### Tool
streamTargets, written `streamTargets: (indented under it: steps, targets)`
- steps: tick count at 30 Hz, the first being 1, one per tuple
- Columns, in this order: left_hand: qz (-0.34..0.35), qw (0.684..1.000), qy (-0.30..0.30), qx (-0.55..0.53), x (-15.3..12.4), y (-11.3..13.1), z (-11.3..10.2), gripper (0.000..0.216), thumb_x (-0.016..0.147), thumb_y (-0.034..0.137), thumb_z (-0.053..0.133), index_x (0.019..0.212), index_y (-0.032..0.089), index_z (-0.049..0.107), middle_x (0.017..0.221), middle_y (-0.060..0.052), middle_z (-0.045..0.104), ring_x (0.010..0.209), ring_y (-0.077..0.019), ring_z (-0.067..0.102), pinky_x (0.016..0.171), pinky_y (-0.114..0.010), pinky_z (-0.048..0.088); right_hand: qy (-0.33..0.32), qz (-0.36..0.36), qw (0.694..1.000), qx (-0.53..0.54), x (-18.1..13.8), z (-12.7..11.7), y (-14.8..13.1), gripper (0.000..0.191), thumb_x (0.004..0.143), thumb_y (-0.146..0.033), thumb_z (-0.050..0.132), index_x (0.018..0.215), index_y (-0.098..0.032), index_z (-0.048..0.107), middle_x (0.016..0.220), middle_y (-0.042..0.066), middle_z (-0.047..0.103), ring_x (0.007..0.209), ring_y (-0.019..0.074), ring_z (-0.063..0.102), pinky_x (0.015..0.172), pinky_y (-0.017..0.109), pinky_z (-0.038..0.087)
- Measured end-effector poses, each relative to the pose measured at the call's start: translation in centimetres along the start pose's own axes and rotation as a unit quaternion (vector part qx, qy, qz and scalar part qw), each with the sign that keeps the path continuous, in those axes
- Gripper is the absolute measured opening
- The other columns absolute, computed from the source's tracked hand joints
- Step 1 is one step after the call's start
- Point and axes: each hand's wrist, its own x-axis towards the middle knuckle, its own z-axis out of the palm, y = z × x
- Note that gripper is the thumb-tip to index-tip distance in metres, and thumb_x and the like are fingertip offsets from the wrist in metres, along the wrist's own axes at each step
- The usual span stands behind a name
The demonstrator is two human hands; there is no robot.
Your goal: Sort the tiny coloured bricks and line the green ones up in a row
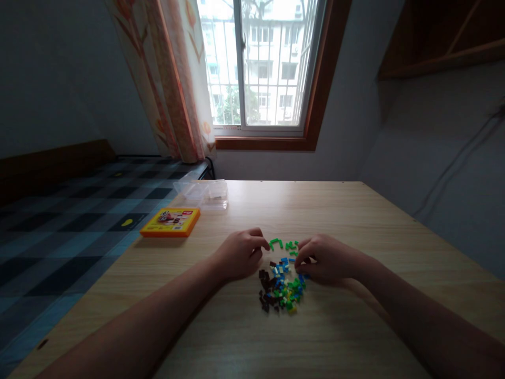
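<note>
A loose heap of small toy building bricks (290,289) lies on the table between my hands, mixing green, blue, white, yellow and dark brown pieces. My left hand (241,253) is left of the heap, its index fingertip beside a group of green bricks (276,242); a gap shows between that finger and the thumb. On the other side, my right hand (325,256) has its finger and thumb bent close together at the heap's right edge, beside a blue brick (292,260). Whatever its fingertips may hold is hidden. More green bricks (291,245) lie just beyond its fingers.
A yellow-orange box (169,222) with a printed picture lies at the table's left edge. Behind it stand clear plastic trays (209,193). The wooden table (307,205) meets a bed with a checked cover (79,210) on the left. A window and curtain are beyond.
</note>
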Motion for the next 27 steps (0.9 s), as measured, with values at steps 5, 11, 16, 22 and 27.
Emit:
streamTargets:
  steps: [5, 11, 16, 22, 27]
  targets:
    - [0.001, 1.0, -0.001, -0.001, -0.02, 0.03, -0.02, 0.034, 0.078, 0.009, 0.049, 0.092, 0.023, 0.076, 0.093, -0.003, 0.067, 0.07, -0.0122, 0.061, 0.071, -0.025, 0.05, 0.017, -0.01, 1.0, -0.014, 0.05, 0.4, -0.35, 0.016, 0.079, -0.015, 0.061, 0.078, -0.021, 0.076, 0.069, 0.0, 0.066, 0.058, 0.0098, 0.053, 0.056, 0.021, 0.035]
    - [0.004, 1.0, 0.004, 0.0, -0.04, -0.1, 0.12, 0.033, 0.078, 0.009, 0.05, 0.092, 0.024, 0.076, 0.094, -0.002, 0.068, 0.071, -0.0125, 0.061, 0.07, -0.025, 0.049, 0.026, -0.004, 1.0, 0.0, 0.26, 0.36, 0.02, 0.015, 0.083, -0.018, 0.062, 0.08, -0.021, 0.076, 0.073, 0.001, 0.068, 0.06, 0.0095, 0.054, 0.057, 0.021, 0.036]
    - [0.004, 1.0, 0.003, 0.0, -0.05, -0.11, 0.1, 0.033, 0.078, 0.009, 0.049, 0.092, 0.023, 0.076, 0.094, -0.002, 0.068, 0.071, -0.0125, 0.061, 0.07, -0.025, 0.049, 0.03, -0.004, 0.999, 0.018, 0.14, -0.15, 0.2, 0.014, 0.082, -0.018, 0.063, 0.081, -0.021, 0.077, 0.073, 0.001, 0.068, 0.06, 0.0094, 0.056, 0.057, 0.02, 0.038]
    - [0.001, 1.0, 0.007, 0.005, -0.04, 0.05, 0.05, 0.033, 0.077, 0.009, 0.05, 0.091, 0.023, 0.076, 0.094, -0.002, 0.068, 0.07, -0.0126, 0.061, 0.069, -0.025, 0.048, 0.008, 0.0, 1.0, 0.011, 0.06, 0.2, -0.2, 0.015, 0.079, -0.018, 0.065, 0.083, -0.023, 0.078, 0.072, 0.0, 0.067, 0.059, 0.0097, 0.055, 0.056, 0.02, 0.037]
    - [0.003, 1.0, 0.007, 0.004, -0.06, -0.03, 0.06, 0.033, 0.077, 0.009, 0.05, 0.091, 0.023, 0.076, 0.094, -0.002, 0.068, 0.07, -0.0127, 0.061, 0.069, -0.025, 0.048, 0.014, 0.002, 1.0, 0.002, 0.24, 0.66, -0.01, 0.015, 0.083, -0.019, 0.064, 0.084, -0.023, 0.078, 0.075, 0.0, 0.069, 0.062, 0.01, 0.057, 0.058, 0.02, 0.038]
